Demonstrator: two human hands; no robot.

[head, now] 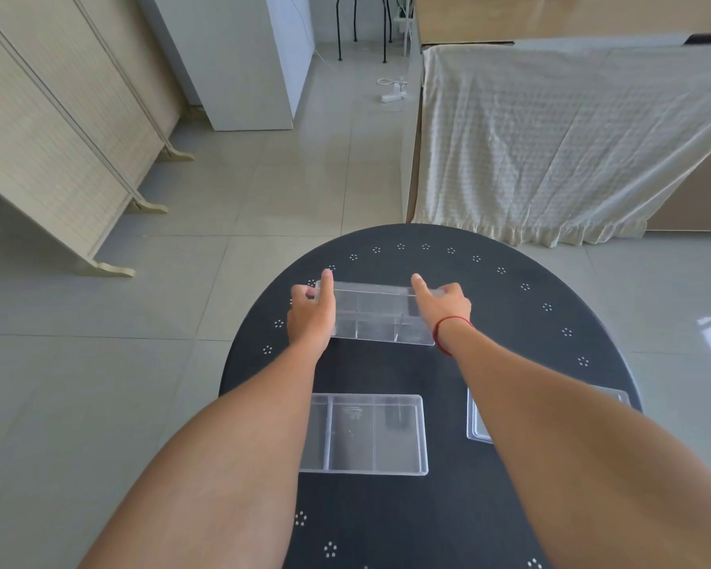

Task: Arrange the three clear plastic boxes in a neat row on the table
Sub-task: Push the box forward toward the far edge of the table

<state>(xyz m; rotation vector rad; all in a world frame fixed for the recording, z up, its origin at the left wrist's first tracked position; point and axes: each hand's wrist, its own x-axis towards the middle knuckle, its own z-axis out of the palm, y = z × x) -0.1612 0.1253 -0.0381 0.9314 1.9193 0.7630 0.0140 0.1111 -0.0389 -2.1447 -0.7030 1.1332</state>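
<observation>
Hands on the far box point(376, 314), one at each short end. Left hand point(310, 314) grips the left end, index finger point(327, 281) stretched along the far corner, other fingers curled over the end wall, thumb hidden behind the hand. Right hand point(444, 308) grips the right end the same way, index finger point(421, 287) pointing along the far rim, remaining fingers wrapped round the end; red string point(442, 336) on that wrist. Far box sits between the two palms, clear plastic with inner dividers, at the far half of the dark oval table point(510, 322); seems slightly tilted, cannot tell if it rests on the cloth or is just lifted. Near box point(370, 433) lies flat closer to the person, left of centre, three compartments, partly covered by the left forearm, well apart from the far box. Third box point(479, 416) lies to its right, mostly hidden under the right forearm, only the left edge and a far corner showing. Near box and third box are apart, gap of bare cloth between them. Tiled floor point(181, 301) around the table, draped cloth point(571, 137) beyond it on the right.
</observation>
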